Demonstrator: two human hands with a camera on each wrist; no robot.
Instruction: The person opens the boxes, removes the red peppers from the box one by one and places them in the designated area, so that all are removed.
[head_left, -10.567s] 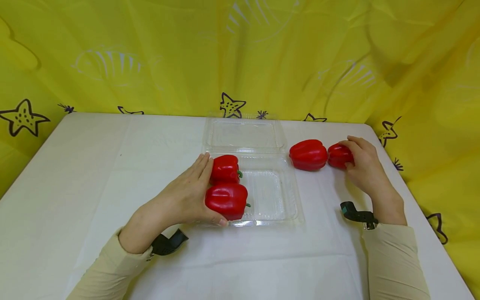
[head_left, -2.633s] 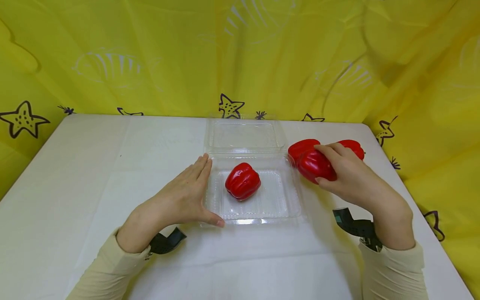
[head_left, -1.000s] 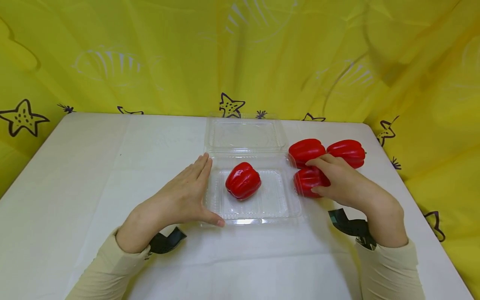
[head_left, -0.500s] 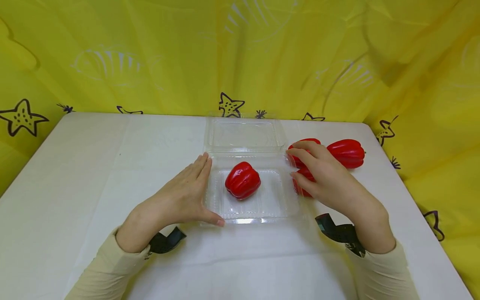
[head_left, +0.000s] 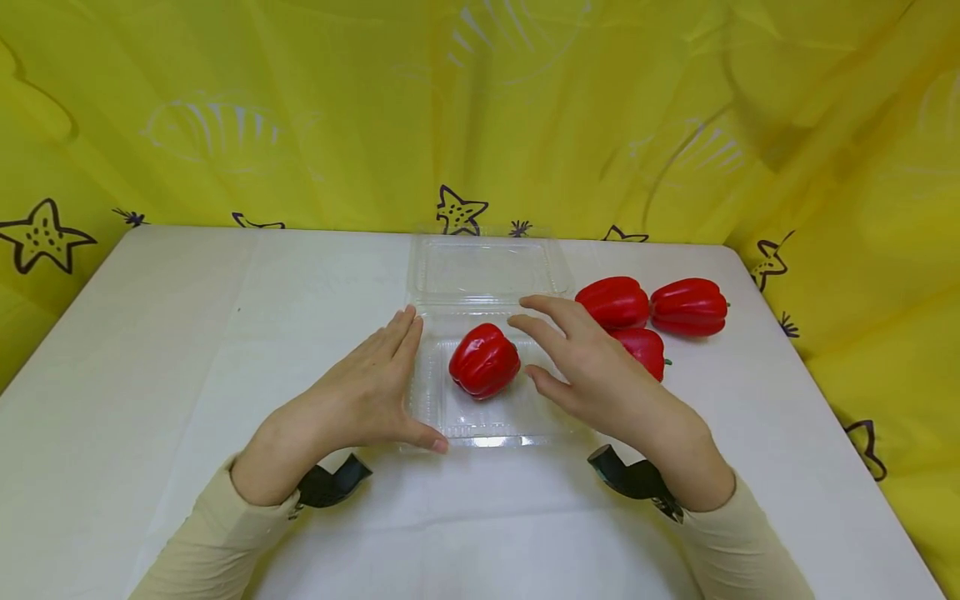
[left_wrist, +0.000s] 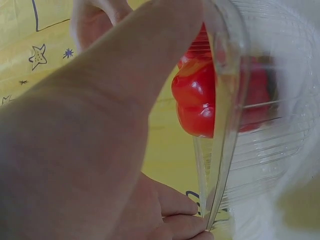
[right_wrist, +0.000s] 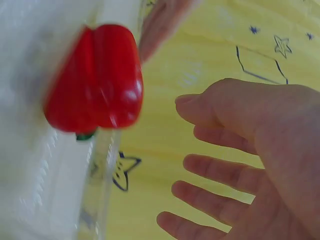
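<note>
One red bell pepper [head_left: 484, 361] lies in the base of a clear plastic clamshell box [head_left: 495, 431], whose lid [head_left: 491, 268] is folded back behind it. My left hand [head_left: 360, 392] rests along the box's left rim, fingers straight and thumb spread at the front corner. Just right of that pepper, my right hand [head_left: 592, 362] hovers over the box with fingers apart and nothing in them. The right wrist view shows the same gap between the spread fingers [right_wrist: 215, 175] and the pepper [right_wrist: 97, 80].
To the right of the box sit three more red peppers: one at the back by the lid [head_left: 613, 302], one at far right [head_left: 690, 307], and one in front [head_left: 643, 350], partly behind my right hand. A yellow curtain [head_left: 300, 117] hangs behind the white table [head_left: 150, 350].
My right hand set a pepper down right of the box, let go, and moved left over the box. Earlier, two peppers lay in the box; now one does. The left hand has stayed put lately.
</note>
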